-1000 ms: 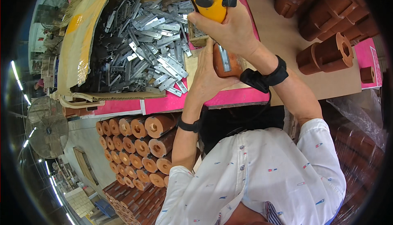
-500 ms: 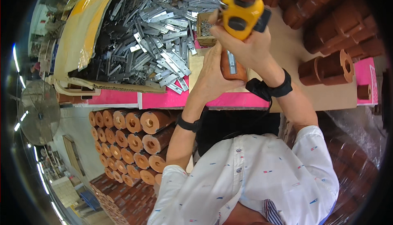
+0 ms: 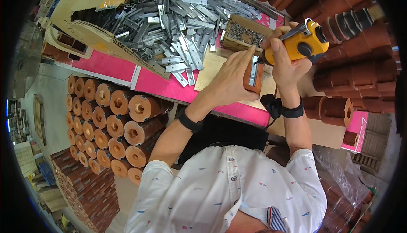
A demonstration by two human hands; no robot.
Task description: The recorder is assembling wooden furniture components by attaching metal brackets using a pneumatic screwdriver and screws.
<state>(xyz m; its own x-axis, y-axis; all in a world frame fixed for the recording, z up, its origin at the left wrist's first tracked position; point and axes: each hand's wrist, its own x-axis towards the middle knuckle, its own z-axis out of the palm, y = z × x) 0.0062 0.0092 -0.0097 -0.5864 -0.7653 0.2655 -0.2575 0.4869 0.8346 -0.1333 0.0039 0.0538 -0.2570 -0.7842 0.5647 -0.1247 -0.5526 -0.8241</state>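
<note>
My left hand wraps round a reddish-brown block, fingers on its far side and thumb at its near end. Along the block's top lies a silver metal strip with holes. In my right hand is a yellow power screwdriver, gripped by its body. Its dark nose points left and down at the far part of the strip; whether the tip touches a screw is too small to tell. Just beyond both hands stands a small cardboard box of loose screws.
A heap of metal strips spills from a big cardboard box at the far left. Brown cylinders lie at the right, more beyond. Stacked round pieces stand left below the pink table edge.
My view has turned, shifting the scene. The screwdriver has swung from covering the block's far end to lying slanted, its nose now showing at the strip. Both hands keep their hold.
</note>
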